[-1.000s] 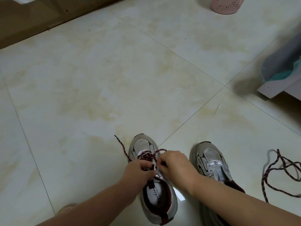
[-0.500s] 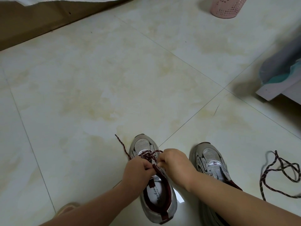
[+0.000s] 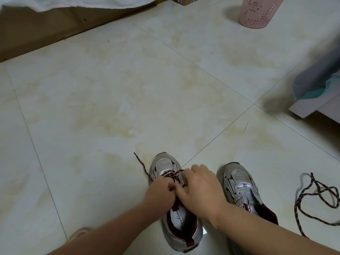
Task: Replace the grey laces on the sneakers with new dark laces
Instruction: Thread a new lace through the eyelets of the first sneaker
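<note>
Fingers of the left hand pinch the dark lace at the left sneaker's eyelets; right hand fingers curl alongside, steadying it for threading on the floor.

Two sneakers are sitting side by side on the floor: left sneaker, right sneaker. Both hands, left hand and right hand, are resting over the left sneaker. Loose lace is lying right of the pair. Basket is standing far behind.

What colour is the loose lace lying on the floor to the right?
Dark maroon flecked with pale specks; the loose lace shows in the head view.
</note>
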